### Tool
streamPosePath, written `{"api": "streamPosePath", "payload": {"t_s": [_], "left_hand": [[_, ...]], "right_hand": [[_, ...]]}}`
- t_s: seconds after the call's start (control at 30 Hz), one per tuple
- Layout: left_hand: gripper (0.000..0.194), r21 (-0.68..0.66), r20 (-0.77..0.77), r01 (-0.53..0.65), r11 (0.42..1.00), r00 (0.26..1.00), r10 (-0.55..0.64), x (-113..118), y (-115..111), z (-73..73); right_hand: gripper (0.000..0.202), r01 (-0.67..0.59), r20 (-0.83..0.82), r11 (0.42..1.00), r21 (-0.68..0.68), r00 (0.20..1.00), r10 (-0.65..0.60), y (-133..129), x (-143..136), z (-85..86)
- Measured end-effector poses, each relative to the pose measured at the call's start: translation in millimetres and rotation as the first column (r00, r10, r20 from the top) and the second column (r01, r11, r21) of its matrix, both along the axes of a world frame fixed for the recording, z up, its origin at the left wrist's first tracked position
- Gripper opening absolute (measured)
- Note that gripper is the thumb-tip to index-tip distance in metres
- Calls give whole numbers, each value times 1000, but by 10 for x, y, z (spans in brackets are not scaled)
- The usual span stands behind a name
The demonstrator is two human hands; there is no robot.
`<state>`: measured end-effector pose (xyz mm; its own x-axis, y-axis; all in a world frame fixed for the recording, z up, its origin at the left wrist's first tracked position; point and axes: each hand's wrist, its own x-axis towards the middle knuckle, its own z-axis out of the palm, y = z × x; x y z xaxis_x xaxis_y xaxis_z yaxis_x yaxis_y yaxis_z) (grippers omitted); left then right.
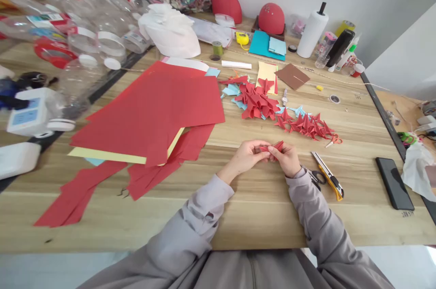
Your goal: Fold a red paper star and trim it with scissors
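A small folded piece of red paper (277, 146) is pinched between my two hands just above the tabletop. My left hand (251, 155) grips its left end, thumb on the near side. On its right side, my right hand (286, 158) presses it with thumb and fingers. Beyond the hands lies a pile of folded red paper pieces (257, 100), with some light blue ones among them. A row of spiky red folded pieces (308, 125) extends to the right. Black-handled scissors (317, 177) lie partly hidden behind my right sleeve.
Large red paper sheets (153, 107) and cut red strips (81, 193) cover the left. A yellow utility knife (327, 175), small orange scissors (335, 140) and a phone (394, 183) lie to the right. Plastic bottles (85, 34) crowd the far left; a white bottle (311, 34) stands at the back.
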<state>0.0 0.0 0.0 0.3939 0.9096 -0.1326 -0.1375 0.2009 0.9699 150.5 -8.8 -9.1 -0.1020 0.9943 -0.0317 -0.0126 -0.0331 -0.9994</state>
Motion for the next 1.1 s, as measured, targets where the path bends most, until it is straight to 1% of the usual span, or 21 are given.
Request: {"api": "streamPosePath", "payload": {"t_s": [0.1,0.3,0.4,0.47,0.57,0.67,0.8,0.9,1.0,1.03,1.1], "left_hand": [[25,-5,6,8,1000,1000,-8,-3,5,-1],[24,-64,10,-89,994,996,90,-8,4,40],[25,-60,24,-159,985,987,161,-14,15,39],[27,-47,34,-187,981,981,188,-22,22,28],[31,-34,37,-185,982,982,186,-33,27,6],[36,-51,42,-193,980,980,195,-41,33,-20],[41,-45,47,-199,979,978,201,-47,44,-39],[35,-5,9,-181,984,984,181,-35,32,-23],[43,45,-20,-134,990,991,135,-14,8,10],[42,67,-22,-126,990,992,128,-8,1,20],[34,117,-21,-116,986,993,119,-4,-4,35]], "right_hand": [[35,15,21,1000,-3,1000,-15,0,-2,21],[32,15,4,1000,-26,1000,-15,7,-14,26],[30,3,-3,999,-41,1000,-3,7,-17,18],[30,5,-3,999,-44,1000,-5,4,-17,12],[31,-8,-12,999,-43,1000,8,-1,-15,9],[31,-25,-16,999,-47,1000,25,-4,-10,16],[29,-20,-17,999,-46,1000,19,-6,-2,18],[28,-40,-12,998,-40,999,39,-8,1,10],[29,-70,-2,996,-47,998,70,-10,-1,7],[30,-79,-3,996,-51,997,79,-10,-3,8],[30,-88,-13,995,-50,996,87,-8,-6,12]]}}
